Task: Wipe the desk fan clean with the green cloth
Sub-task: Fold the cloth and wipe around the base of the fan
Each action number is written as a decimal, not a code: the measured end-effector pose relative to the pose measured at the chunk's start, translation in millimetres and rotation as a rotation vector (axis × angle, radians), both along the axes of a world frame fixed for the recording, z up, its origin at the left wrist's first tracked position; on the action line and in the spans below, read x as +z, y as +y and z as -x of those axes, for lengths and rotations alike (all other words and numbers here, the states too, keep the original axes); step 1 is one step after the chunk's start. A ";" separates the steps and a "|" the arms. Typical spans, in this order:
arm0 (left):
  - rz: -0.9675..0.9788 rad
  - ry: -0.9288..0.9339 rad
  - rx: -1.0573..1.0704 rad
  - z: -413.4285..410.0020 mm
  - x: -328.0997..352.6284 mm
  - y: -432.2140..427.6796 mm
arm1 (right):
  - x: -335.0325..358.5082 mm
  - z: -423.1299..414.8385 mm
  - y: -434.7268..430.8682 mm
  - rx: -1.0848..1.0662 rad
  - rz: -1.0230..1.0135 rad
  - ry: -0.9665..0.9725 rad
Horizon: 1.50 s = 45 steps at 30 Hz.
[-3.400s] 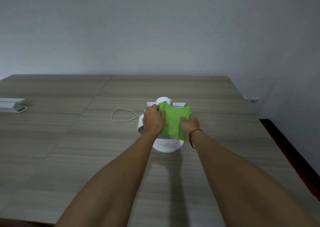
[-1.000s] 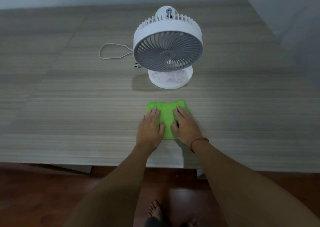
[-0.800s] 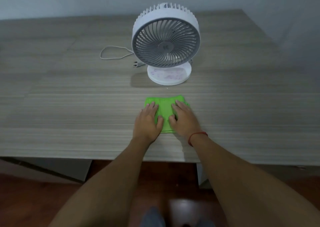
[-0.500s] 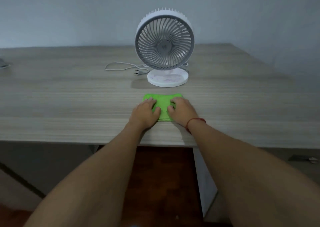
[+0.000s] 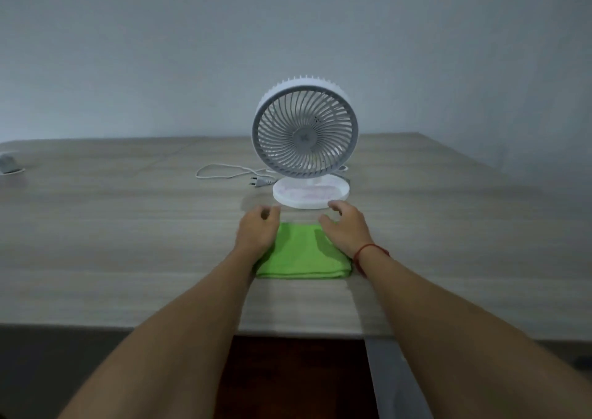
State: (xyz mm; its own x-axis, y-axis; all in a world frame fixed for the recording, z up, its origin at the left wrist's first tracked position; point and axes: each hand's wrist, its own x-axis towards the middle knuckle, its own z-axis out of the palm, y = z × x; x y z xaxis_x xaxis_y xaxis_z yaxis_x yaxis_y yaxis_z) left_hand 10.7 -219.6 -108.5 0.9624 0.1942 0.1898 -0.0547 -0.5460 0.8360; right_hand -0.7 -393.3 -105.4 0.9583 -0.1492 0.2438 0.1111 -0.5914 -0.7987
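Note:
The white desk fan [image 5: 305, 136] stands upright on its round base [image 5: 310, 194], grille facing me. The green cloth [image 5: 302, 255] lies folded flat on the wooden desk [image 5: 112, 226] just in front of the base. My left hand [image 5: 258, 232] hovers over the cloth's left edge, fingers loosely curled and holding nothing. My right hand [image 5: 347, 228] hovers over the cloth's right edge, fingers relaxed and reaching toward the base; a red string circles its wrist. Neither hand grips the cloth.
The fan's white cord and plug [image 5: 256, 180] lie on the desk left of the base. A small grey object [image 5: 9, 162] sits at the far left edge. The desk's front edge runs below my forearms, with dark floor beneath.
Both hands lifted off the cloth and moved forward toward the fan base. Earlier they wiped the fan with the cloth, then laid it flat on the desk.

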 end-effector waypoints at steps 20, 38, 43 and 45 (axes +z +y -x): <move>-0.421 0.157 -0.130 -155.4 -12.0 6.4 | -13.1 -143.6 -15.5 -0.266 0.265 0.159; -0.406 0.186 -0.234 -91.2 -1.0 16.9 | -1.4 -82.2 -23.7 -0.015 0.251 0.202; -0.382 0.224 -0.255 -50.2 0.1 22.1 | 0.4 -39.5 -22.0 0.000 0.273 0.219; -0.385 0.233 -0.250 -29.3 1.3 22.2 | 1.8 -23.1 -21.3 0.002 0.280 0.229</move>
